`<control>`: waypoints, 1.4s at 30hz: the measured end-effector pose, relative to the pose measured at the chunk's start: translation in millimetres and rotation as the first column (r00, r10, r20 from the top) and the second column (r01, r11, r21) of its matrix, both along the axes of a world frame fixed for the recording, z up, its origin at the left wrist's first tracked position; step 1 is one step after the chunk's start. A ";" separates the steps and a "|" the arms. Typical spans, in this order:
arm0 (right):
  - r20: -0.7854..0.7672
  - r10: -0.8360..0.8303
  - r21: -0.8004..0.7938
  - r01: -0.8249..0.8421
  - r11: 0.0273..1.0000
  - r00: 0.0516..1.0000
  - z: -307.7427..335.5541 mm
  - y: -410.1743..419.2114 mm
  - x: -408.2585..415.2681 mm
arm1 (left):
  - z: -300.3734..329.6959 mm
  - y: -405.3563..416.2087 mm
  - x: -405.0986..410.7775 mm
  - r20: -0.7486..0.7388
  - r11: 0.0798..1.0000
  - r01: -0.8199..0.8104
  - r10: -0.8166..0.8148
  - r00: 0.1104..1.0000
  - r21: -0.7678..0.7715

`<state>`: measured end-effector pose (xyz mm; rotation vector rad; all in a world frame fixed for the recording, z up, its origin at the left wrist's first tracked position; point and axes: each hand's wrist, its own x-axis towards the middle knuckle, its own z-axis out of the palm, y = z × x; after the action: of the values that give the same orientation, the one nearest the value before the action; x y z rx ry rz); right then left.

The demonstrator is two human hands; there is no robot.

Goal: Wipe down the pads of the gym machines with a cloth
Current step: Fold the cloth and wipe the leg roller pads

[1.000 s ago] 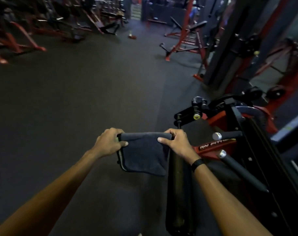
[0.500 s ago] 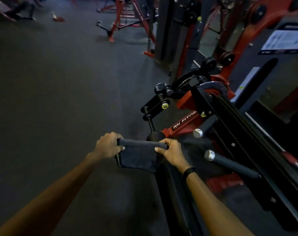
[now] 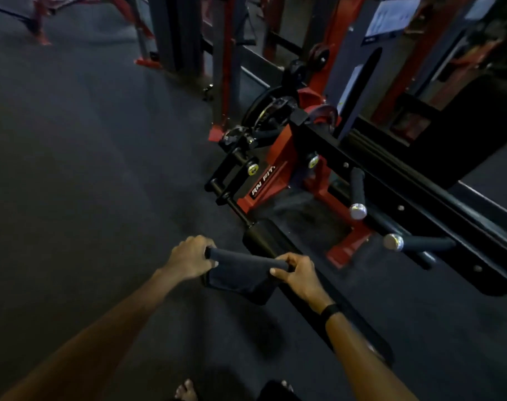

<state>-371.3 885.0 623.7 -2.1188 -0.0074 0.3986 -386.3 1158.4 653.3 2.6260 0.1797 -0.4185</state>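
Cloth [image 3: 240, 273]: dark grey, folded, held stretched between both hands in the near centre of the scene; its lower part hangs down below the hands. Its right end lies just in front of the near part of the roller pad.

Left hand [image 3: 190, 257]: fingers curled over the cloth's left end, thumb tucked against its near face. Holding the cloth.

Right hand [image 3: 297, 274]: fingers curled over the cloth's right end, thumb pressed on its near face. Holding the cloth. A black wristband [image 3: 330, 309] sits on the wrist.

Roller pad [image 3: 265, 237]: long black cylindrical pad, running from its far end near the red frame down toward the near right, passing under the right hand and forearm. Whether the cloth touches it cannot be told.

Machine frame [image 3: 275, 175]: red steel, with white lettering reading "RN FIT" partly visible; to the far right of the hands. A black adjusting arm with a yellow-faced knob [image 3: 252, 170] joins the roller pad to it.

Handle bars [image 3: 358, 192]: two black foam-covered grips with silver end caps, to the right of the pad, projecting from a black beam [image 3: 420, 204].

Floor [image 3: 87, 169]: dark rubber matting, filling the left half of the scene.

Other red and grey uprights [image 3: 226, 59] stand at the far side.

Toes of a bare foot [image 3: 185, 390] show at the near edge.
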 end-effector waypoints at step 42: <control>-0.018 -0.533 -0.653 0.394 0.647 0.846 -112.0 74.4 154.8 | -146.8 -65.4 300.5 -0.109 0.899 0.342 -0.382 0.918 -0.273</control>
<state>-216.5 959.4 511.7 -2.6023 0.9142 0.3304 -85.8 1093.0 506.4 2.3715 -0.3029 -0.7297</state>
